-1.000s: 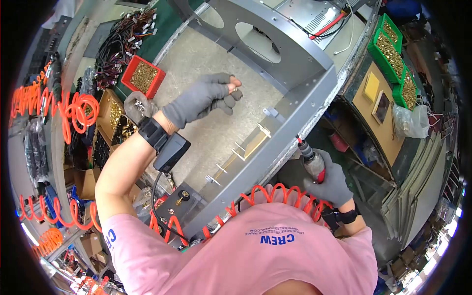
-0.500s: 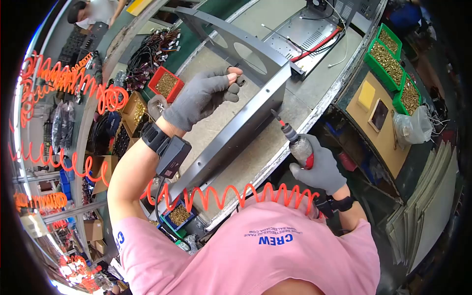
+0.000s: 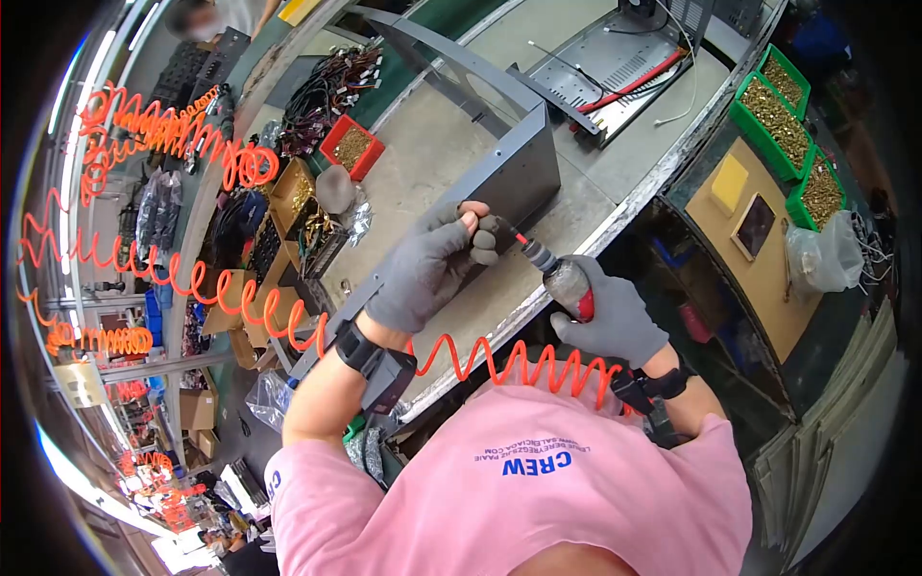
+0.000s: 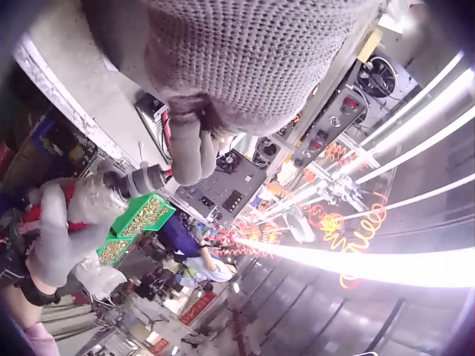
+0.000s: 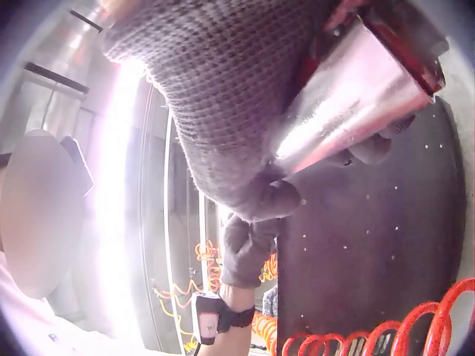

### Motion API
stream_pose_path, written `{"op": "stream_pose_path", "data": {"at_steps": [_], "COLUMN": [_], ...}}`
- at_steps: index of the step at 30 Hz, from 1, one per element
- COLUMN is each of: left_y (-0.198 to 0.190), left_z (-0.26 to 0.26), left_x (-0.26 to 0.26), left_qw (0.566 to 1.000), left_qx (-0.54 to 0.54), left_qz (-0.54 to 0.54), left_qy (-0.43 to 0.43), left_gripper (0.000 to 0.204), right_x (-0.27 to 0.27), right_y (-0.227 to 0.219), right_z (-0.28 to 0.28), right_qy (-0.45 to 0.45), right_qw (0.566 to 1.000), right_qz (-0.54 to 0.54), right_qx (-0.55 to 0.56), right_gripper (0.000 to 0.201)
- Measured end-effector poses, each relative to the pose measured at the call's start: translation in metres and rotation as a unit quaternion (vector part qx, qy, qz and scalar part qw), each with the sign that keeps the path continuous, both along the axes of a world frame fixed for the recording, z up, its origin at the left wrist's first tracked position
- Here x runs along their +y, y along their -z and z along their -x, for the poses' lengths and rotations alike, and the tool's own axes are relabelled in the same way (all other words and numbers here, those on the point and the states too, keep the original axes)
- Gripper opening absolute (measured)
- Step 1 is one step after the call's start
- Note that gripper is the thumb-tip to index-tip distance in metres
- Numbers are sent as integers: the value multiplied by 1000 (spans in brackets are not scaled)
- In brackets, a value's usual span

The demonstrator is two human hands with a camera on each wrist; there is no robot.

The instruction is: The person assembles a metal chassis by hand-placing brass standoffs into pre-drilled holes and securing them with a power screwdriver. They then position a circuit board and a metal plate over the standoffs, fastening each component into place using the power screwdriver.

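My left hand [image 3: 432,269], in a grey glove, has its fingertips [image 3: 477,233] curled together and pinches something small, seemingly a screw, right at the tip of the screwdriver bit [image 3: 520,238]. My gloved right hand [image 3: 619,322] grips the air screwdriver [image 3: 565,281] by its silver and red body, bit pointing up-left. Both hands hover beside the near end of the grey metal chassis [image 3: 514,173] on the bench. The left wrist view shows the left hand's finger [image 4: 189,148] above the screwdriver [image 4: 126,182]. In the right wrist view the screwdriver [image 5: 349,96] fills the palm.
An orange coiled air hose [image 3: 461,357] runs across my chest to the tool. Boxes of brass screws stand left: a red tray [image 3: 351,146] and cardboard boxes [image 3: 288,206]. Green screw bins [image 3: 778,101] sit at the right. A second open chassis [image 3: 615,62] lies behind.
My left hand came down from above the chassis toward me and met the screwdriver bit. The right hand lifted the screwdriver up and left. The view shifted, so the chassis sits farther away.
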State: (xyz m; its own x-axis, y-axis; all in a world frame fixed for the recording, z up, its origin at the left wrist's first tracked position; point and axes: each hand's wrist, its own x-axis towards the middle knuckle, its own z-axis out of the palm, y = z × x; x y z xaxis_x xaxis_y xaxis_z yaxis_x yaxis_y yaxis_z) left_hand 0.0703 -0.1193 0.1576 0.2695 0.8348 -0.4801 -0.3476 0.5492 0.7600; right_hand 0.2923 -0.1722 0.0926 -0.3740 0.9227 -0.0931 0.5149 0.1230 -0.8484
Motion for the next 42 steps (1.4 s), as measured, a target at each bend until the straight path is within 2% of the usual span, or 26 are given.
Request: {"op": "stream_pose_path", "data": {"at_steps": [2, 3, 8, 12, 19, 21, 25, 28, 31, 34, 36, 42], "left_y": [19, 27, 52, 58, 73, 74, 84, 93, 99, 108, 121, 150], "left_z": [1, 1, -4, -10, -17, -23, -24, -16, -10, -1, 6, 21], "left_x": [-11, -16, -40, -53, -70, -74, -82, -84, -81, -75, -64, -41], "left_qw": [996, 996, 972, 963, 959, 970, 970, 968, 975, 972, 962, 943], "left_qx": [-65, -62, -188, -205, -212, -134, -113, -148, -103, -112, -161, -198], "left_qz": [-45, -45, 12, 24, 17, -18, -10, -6, -48, -20, 8, 56], "left_qy": [-49, -51, -137, -174, -189, -202, -214, -203, -191, -207, -221, -262], "left_gripper": [23, 23, 16, 16, 16, 20, 20, 18, 18, 18, 18, 13], "right_x": [-3, -5, -11, -17, -29, -31, -34, -34, -31, -28, -22, -3], "right_y": [2, 3, 5, 9, 22, 24, 30, 33, 37, 47, 51, 60], "right_z": [0, 0, 1, 1, -3, -5, -4, 3, 12, 23, 32, 53], "right_qy": [-14, -25, -62, -86, -93, -101, -108, -119, -125, -110, -93, -71], "right_qw": [1000, 1000, 998, 996, 995, 993, 989, 986, 983, 987, 986, 982], "right_qz": [6, 12, 25, 21, 17, 33, 65, 92, 109, 106, 133, 168], "right_qx": [3, 2, -8, -14, -40, -57, -73, -77, -83, -51, -37, -53], "right_gripper": [61, 62, 61, 62, 62, 61, 62, 62, 60, 58, 56, 56]}}
